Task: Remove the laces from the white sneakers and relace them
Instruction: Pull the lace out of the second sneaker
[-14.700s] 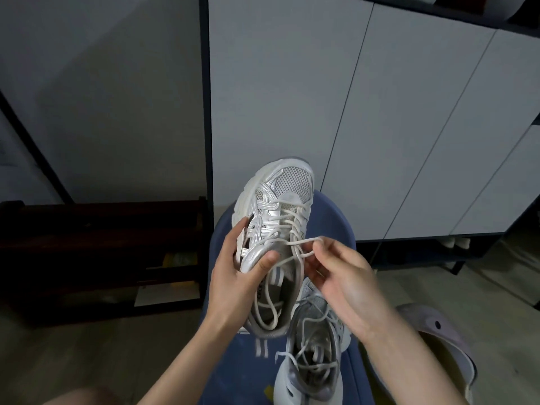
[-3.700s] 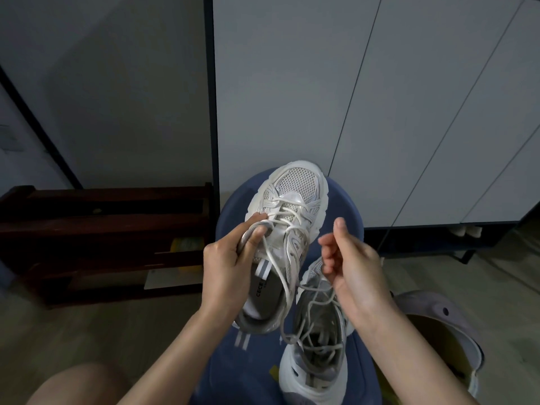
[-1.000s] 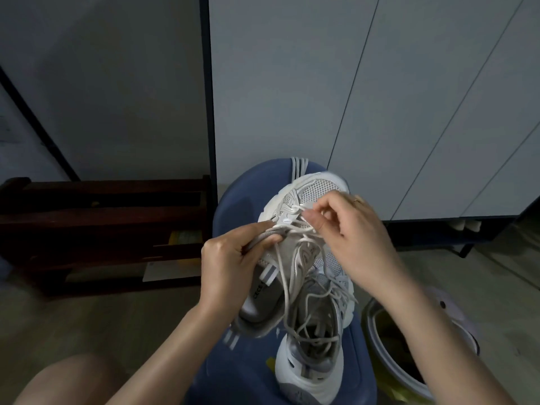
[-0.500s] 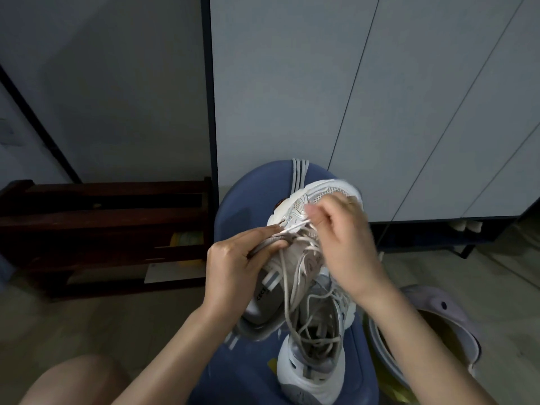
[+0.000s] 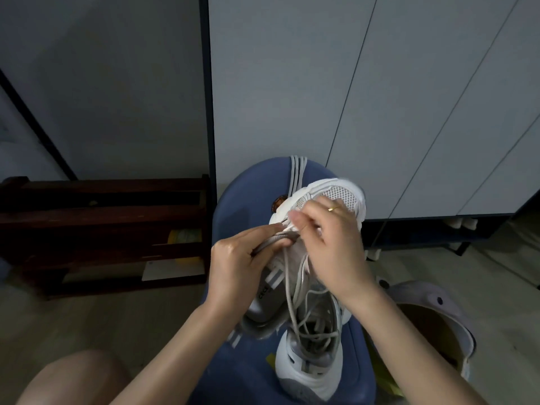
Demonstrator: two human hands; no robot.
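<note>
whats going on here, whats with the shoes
A person is working on the lace of a white sneaker held up over a blue seat. The left hand grips the shoe by its tongue and side, while the right hand pinches the lace near the toe-end eyelets. Loose lace hangs down from there. The second sneaker rests on the seat below, its lace slack.

I see the held sneaker [image 5: 327,200] above the stool [image 5: 242,200], between my left hand [image 5: 236,267] and right hand [image 5: 330,244]. The second sneaker [image 5: 309,363] sits on the stool nearer me. A rack [image 5: 102,229] stands left, a bin [image 5: 438,317] right, cabinets [image 5: 321,97] behind.
</note>
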